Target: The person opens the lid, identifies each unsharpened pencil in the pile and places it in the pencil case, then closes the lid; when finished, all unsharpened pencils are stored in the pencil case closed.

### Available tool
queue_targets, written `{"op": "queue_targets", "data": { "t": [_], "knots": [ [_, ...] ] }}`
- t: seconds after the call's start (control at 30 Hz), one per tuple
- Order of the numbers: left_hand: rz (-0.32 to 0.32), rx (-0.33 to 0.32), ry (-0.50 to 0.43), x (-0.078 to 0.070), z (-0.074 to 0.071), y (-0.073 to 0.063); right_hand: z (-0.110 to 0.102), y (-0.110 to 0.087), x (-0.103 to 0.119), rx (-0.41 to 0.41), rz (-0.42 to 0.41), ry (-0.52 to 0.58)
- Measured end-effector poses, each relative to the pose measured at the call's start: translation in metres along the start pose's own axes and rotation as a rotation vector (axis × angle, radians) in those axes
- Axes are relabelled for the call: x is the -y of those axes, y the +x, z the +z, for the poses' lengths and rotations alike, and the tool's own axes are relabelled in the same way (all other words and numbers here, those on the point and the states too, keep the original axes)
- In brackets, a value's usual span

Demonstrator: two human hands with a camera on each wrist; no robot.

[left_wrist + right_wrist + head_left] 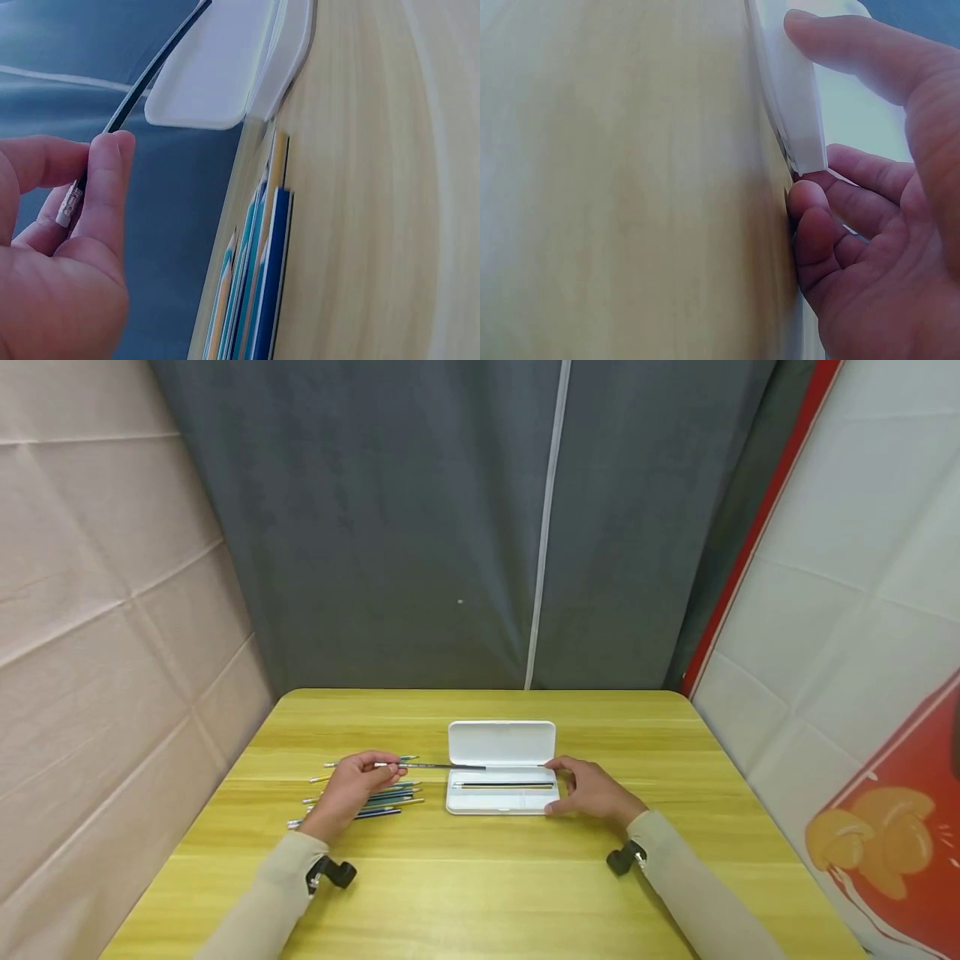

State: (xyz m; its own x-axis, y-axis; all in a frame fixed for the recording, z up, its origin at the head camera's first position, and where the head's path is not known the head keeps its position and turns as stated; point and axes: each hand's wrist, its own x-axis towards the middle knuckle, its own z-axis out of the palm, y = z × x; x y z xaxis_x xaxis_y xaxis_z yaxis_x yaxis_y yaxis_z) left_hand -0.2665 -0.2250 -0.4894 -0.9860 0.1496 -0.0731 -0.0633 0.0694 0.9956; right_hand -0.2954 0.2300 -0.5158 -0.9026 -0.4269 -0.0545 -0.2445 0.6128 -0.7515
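My left hand [349, 792] pinches a dark pencil [453, 767] near its white eraser end, between thumb and fingers. The pencil extends rightward over the open white pencil case [501, 742], whose lid stands up at the back. In the left wrist view the dark pencil [159, 63] slants up from the fingertips, above the table. My right hand [596, 793] holds the right end of the case, its thumb on the front corner and fingers at the back. Inside the tray lie a few pencils [506, 786], dark and yellowish; their exact number is unclear.
Several loose pencils [279, 262], blue, teal and yellow, lie in a bunch on the wooden table [480, 877], left of the case and partly hidden by my left hand. A grey curtain [390, 527] hangs behind the table's far edge.
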Motion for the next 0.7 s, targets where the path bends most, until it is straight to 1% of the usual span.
{"op": "queue_targets", "data": {
  "t": [0.2,0.37,0.5,0.7],
  "knots": [
    [-0.006,0.031,-0.041,0.002,0.021,0.008,0.001,0.000,0.000,0.001,-0.001,0.003],
    [0.009,0.066,-0.039,0.003,0.036,0.014,0.002,0.000,-0.002,-0.005,-0.003,-0.005],
    [0.004,0.073,-0.028,0.004,0.047,0.020,0.002,0.001,-0.003,-0.008,-0.005,-0.008],
    [-0.014,0.062,-0.033,0.008,0.064,0.031,0.003,0.000,-0.002,-0.007,-0.008,-0.007]
  ]
}}
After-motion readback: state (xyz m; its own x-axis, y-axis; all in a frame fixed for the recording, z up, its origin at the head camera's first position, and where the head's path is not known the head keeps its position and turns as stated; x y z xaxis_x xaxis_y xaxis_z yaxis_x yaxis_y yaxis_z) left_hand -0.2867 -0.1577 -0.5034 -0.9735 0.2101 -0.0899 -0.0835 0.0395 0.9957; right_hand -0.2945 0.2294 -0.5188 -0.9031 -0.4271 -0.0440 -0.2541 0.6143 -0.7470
